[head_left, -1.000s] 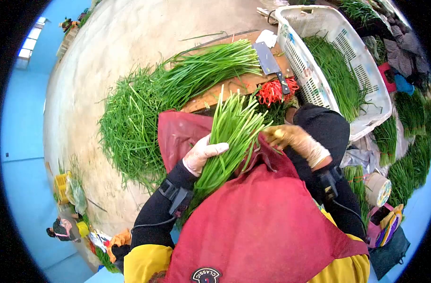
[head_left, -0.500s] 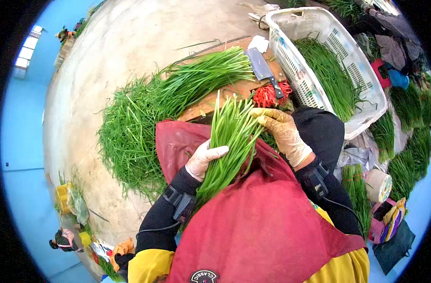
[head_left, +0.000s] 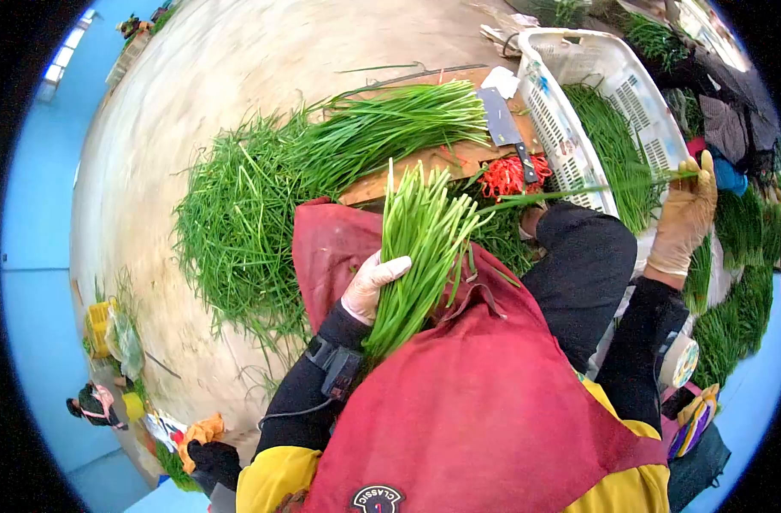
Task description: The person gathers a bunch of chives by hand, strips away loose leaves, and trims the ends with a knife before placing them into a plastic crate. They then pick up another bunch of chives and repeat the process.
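Note:
My left hand (head_left: 372,289), in a pale glove, is closed round a thick bunch of garlic chives (head_left: 420,256). The bunch lies over my red apron (head_left: 459,410), its pale cut ends pointing away from me. Out to the right, my gloved right hand (head_left: 685,218) pinches one long green chive blade (head_left: 591,188). That blade stretches left in front of the basket toward the bunch. Beyond the bunch, a heap of chives (head_left: 408,120) lies partly on a wooden board (head_left: 382,181).
A cleaver (head_left: 503,120) with a black handle rests on the board beside red ties (head_left: 497,179). Behind them stands a white plastic basket (head_left: 570,141) with chives inside. Loose chives (head_left: 237,222) spread over the floor at left. Tied bundles (head_left: 736,316) lie at right. Another person (head_left: 98,404) is far left.
My right hand has moved from beside the bunch far out to the right, drawing a chive blade with it. My left hand keeps its hold. The view has shifted slightly.

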Available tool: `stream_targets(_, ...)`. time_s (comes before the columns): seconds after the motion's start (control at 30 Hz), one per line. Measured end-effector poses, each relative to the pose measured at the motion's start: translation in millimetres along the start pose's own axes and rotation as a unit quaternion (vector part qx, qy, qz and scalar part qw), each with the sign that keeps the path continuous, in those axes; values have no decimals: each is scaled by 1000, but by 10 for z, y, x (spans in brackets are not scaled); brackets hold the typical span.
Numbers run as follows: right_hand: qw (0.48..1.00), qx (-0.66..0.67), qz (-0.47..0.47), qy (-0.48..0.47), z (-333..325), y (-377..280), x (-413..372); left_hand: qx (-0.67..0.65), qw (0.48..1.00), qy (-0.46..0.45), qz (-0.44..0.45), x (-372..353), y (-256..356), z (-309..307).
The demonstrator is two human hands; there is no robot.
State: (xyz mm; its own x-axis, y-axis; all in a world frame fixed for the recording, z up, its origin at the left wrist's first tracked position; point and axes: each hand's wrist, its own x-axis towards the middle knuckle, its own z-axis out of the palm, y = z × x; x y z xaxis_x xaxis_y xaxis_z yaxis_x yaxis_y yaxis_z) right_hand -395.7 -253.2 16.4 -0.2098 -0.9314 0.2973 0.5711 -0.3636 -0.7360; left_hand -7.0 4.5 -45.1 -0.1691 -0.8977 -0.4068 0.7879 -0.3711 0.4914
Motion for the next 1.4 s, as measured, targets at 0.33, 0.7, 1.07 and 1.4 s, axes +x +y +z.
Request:
stream_targets(0.33, 819, -261, 417, -295, 1272, 748, -1540, 50, 995, 2, 92, -124, 229, 45)
stream_targets(0.7, 797, -129, 526, -266, 1588, 1121, -1810, 33, 995, 14, 94, -116, 156, 3)
stream_targets(1.07, 840, -32, 505, -197, 1486, 1224, -1963, 39, 994, 37, 99, -88, 120, -47)
stream_targets(1.4, 865, 9, 450, -222, 1539, 1282, -2053, 247, 950, 95, 167, -53, 7, 273)
